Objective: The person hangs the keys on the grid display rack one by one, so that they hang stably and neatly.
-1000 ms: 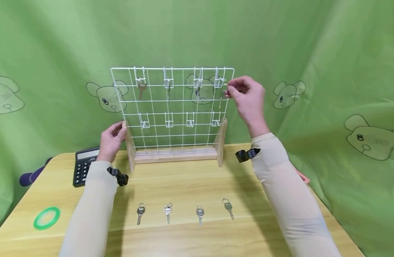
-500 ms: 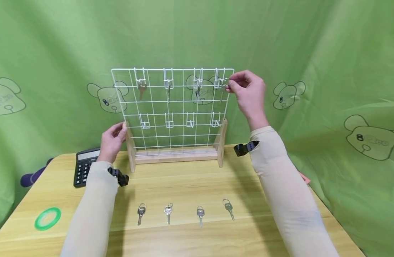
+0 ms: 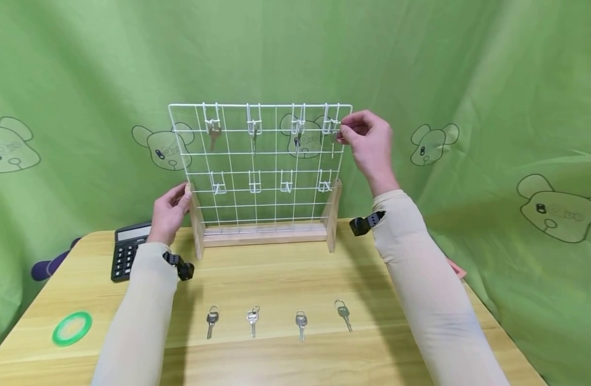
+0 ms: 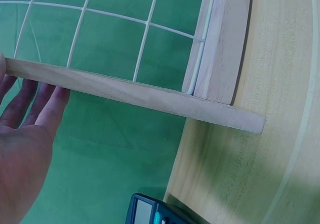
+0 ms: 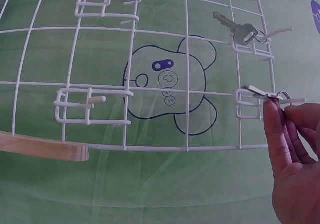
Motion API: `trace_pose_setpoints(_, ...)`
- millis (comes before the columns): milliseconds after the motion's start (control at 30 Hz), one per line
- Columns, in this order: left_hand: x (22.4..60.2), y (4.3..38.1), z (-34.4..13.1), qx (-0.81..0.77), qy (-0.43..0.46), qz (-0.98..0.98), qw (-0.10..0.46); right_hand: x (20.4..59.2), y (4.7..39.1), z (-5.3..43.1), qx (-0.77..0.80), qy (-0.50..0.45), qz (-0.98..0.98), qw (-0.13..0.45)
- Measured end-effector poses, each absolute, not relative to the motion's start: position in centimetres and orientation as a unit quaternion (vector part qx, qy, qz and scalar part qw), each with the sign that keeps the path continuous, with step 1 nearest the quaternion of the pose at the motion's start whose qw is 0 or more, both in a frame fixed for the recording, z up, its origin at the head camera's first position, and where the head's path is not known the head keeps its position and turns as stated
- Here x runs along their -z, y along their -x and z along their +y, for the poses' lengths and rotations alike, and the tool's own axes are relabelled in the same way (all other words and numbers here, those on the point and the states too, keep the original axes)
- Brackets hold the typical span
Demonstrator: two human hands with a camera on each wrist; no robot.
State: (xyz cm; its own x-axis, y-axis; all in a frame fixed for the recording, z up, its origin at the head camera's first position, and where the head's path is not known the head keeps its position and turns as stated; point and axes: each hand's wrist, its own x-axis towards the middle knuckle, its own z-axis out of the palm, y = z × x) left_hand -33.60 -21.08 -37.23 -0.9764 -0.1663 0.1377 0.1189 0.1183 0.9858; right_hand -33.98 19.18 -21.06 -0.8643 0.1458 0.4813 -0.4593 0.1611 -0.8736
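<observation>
The right hand (image 3: 372, 142) pinches a key (image 5: 256, 90) at the top-right hook (image 3: 330, 127) while the left hand (image 3: 170, 213) grips a wooden post (image 4: 145, 97); released before catching, the key could fall.

Bright, even light fills the head view, with a pale sheen on the near middle of the surface (image 3: 256, 279). Soft shadows lie beside the left sleeve (image 3: 136, 316) and right sleeve (image 3: 430, 289). The hanging keys (image 3: 214, 134) lack fine detail. The left wrist view is dimmer, cooler; the right is hazy, its wire grid (image 5: 187, 73) bowed by lens distortion.
</observation>
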Motion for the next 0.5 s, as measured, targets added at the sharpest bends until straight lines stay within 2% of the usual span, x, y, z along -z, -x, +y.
trace_pose_setpoints(500, 36.9, 33.3, -21.0, 0.661, -0.012, -0.742, 0.109, 22.2, 33.7, 19.9, -0.608, -0.124, -0.744, 0.248)
